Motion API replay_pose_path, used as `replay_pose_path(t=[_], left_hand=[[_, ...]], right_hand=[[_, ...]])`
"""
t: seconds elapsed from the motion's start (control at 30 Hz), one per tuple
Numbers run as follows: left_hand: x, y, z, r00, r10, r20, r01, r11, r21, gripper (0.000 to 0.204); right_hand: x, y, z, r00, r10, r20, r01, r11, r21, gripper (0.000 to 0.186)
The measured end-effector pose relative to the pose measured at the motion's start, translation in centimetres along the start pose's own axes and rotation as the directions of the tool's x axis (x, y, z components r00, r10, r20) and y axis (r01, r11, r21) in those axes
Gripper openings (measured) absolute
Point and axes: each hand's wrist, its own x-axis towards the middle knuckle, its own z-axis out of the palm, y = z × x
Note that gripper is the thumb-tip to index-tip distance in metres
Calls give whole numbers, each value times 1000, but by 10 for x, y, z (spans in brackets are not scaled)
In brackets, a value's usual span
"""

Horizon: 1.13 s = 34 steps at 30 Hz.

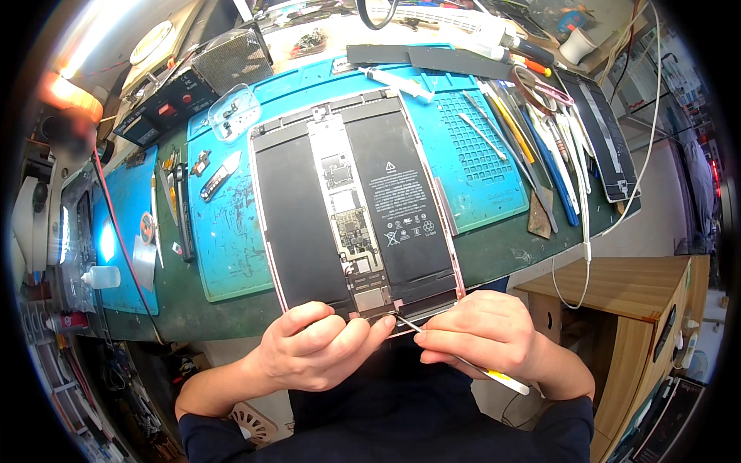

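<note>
An opened tablet (293, 208) lies in front of me, its black batteries and a central strip of circuit board (351, 231) exposed. At its near edge my left hand (320, 347) is closed, fingertips pinched around something small and dark that I cannot make out. My right hand (486, 332) grips a slim tool (505, 380) with a thin metal shaft and a white and yellow end. The tool's tip meets the tablet's near edge, right beside the left fingertips. Fingers hide part of that edge.
Under the tablet is a blue work mat (231, 262). Around it lie a utility knife (221, 176), a clear dish of small parts (234, 113), a syringe (397, 83) and several hand tools (532, 147). A wooden cabinet (610, 282) stands at the right.
</note>
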Motion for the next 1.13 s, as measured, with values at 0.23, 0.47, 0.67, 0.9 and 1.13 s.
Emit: replay_pose_path(t=[0.23, 0.47, 0.67, 0.9, 1.13], left_hand=[[3, 2, -1, 999, -41, 8, 41, 999, -31, 37], [12, 4, -6, 989, -135, 58, 141, 983, -121, 36], [12, 4, -8, 991, -117, 69, 124, 987, -99, 35], [8, 3, -5, 996, -78, 46, 80, 996, -49, 36], [6, 2, -6, 997, -62, 56, 64, 997, -38, 37]], right_hand=[[0, 0, 0, 1000, -2, 2, 2, 1000, -4, 28], [-1, 0, 1, 1000, -2, 2, 2, 1000, -5, 27], [-1, 1, 1, 1000, -10, -4, 10, 1000, -2, 29], [-2, 1, 1, 1000, -13, -6, 13, 1000, -2, 29], [-2, 2, 1, 1000, -12, -17, 12, 1000, 8, 28]])
